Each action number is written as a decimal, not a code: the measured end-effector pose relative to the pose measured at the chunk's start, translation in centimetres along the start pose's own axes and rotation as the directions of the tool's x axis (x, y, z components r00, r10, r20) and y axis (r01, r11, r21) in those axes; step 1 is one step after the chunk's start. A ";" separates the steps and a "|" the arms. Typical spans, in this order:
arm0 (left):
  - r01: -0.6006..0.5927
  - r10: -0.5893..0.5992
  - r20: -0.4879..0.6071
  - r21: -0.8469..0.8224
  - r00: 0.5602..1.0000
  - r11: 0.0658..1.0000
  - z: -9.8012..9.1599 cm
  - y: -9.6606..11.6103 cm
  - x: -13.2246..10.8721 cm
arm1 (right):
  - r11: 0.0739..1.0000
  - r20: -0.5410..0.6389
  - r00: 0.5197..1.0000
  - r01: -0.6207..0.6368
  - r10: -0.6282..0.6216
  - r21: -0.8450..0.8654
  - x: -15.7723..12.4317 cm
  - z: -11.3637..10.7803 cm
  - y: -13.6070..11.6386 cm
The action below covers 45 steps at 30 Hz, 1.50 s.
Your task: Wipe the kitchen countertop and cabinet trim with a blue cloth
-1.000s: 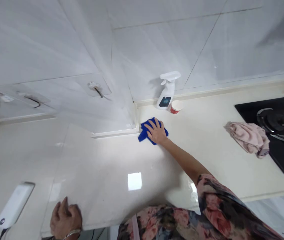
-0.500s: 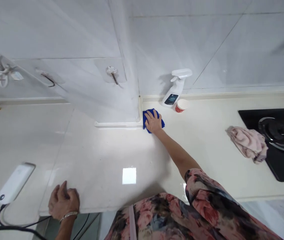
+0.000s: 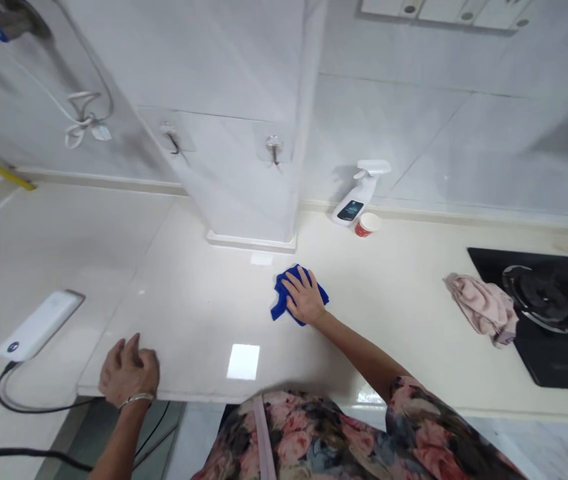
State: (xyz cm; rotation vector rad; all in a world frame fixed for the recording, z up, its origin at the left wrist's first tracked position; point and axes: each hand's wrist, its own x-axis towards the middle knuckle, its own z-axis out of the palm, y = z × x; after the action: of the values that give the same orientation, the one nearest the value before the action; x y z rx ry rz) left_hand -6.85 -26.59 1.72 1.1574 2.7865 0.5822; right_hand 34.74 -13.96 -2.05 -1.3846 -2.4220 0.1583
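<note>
My right hand (image 3: 305, 298) presses a crumpled blue cloth (image 3: 281, 309) onto the pale countertop (image 3: 184, 313), fingers spread across it. The cloth lies just in front of the tiled pillar, apart from the pillar's base. On the left, my left hand (image 3: 130, 371) rests at the front edge of the counter, holding nothing, its fingers apart and slightly bent. A bracelet circles that wrist. Behind the cloth, against the back wall, a white spray bottle (image 3: 357, 200) leans with a red and white paper cup (image 3: 368, 225) beside it.
At the right, a pink cloth (image 3: 484, 308) lies partly over the edge of a black gas hob (image 3: 554, 347). A white power bank (image 3: 41, 325) with a black cable lies at the left. The tiled pillar (image 3: 249, 193) juts forward, bearing two hooks.
My right hand has drawn the blue cloth away from the pillar's corner, toward me. My left hand stays at the counter edge. The camera view has shifted.
</note>
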 end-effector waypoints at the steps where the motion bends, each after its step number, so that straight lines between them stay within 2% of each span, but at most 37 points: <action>1: 0.004 -0.004 -0.001 -0.009 1.000 1.000 -0.1 0.1 -0.1 | 0.999 0.006 0.999 0.037 -0.037 0.000 0.7 0.1 0.3; 4: 0.007 -0.007 -0.014 -0.022 1.000 1.000 -0.1 -0.1 -0.1 | 0.986 0.045 0.985 0.166 -0.166 0.007 3.9 0.4 1.1; 6: -0.008 0.007 -0.019 -0.031 1.000 0.999 0.1 -0.4 -0.2 | 0.963 0.078 0.959 0.270 -0.271 0.026 6.8 1.0 0.8; 10: -0.033 0.032 -0.036 -0.046 0.999 0.998 0.4 -1.0 -0.4 | 0.884 0.137 0.873 0.457 -0.467 0.104 12.9 3.1 -1.9; 12: -0.038 0.036 -0.062 -0.040 0.997 0.998 0.5 -1.1 -0.6 | 0.869 0.144 0.857 0.480 -0.494 0.124 15.7 4.4 -4.0; 16: -0.065 0.063 -0.099 -0.024 0.993 0.998 0.8 -1.3 -0.8 | 0.888 0.148 0.876 0.444 -0.459 0.122 19.5 6.2 -8.0; 18: -0.067 0.066 -0.103 -0.013 0.993 0.998 1.0 -1.4 -0.9 | 0.909 0.148 0.898 0.401 -0.414 0.114 20.5 6.7 -9.7; 23: -0.065 0.065 -0.104 0.000 0.993 0.998 1.1 -1.5 -1.0 | 0.977 0.138 0.968 0.200 -0.209 0.076 21.5 7.5 -13.1; 28: -0.069 0.068 -0.089 -0.010 0.994 0.998 1.1 -1.5 -1.1 | 0.990 0.144 0.979 0.138 -0.142 0.038 21.7 8.0 -15.5; 31: -0.069 0.068 -0.084 -0.015 0.994 0.997 1.2 -1.8 -1.1 | 0.986 0.173 0.970 0.167 -0.169 0.026 22.8 8.7 -17.2; 35: -0.070 0.070 -0.081 -0.004 0.994 0.998 1.6 -2.3 -1.3 | 0.962 0.163 0.949 0.257 -0.270 0.097 26.4 10.6 -19.7; 39: -0.067 0.067 -0.085 0.001 0.994 0.998 1.8 -2.7 -1.5 | 0.962 0.152 0.952 0.250 -0.264 0.110 29.7 12.4 -21.1; 42: -0.066 0.065 -0.083 -0.004 0.994 0.998 1.9 -2.9 -1.6 | 0.962 0.120 0.957 0.249 -0.262 0.114 29.7 12.8 -21.3; 45: -0.066 0.064 -0.085 -0.016 0.994 0.998 1.9 -3.0 -1.6 | 0.942 0.103 0.941 0.307 -0.321 0.133 27.0 12.4 -21.6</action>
State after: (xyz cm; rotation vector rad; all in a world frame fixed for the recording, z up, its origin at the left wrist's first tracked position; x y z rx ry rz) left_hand -7.32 -29.01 -1.29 1.2528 2.8154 0.6773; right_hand 0.27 -1.18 -1.38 -0.9468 -2.6510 0.3054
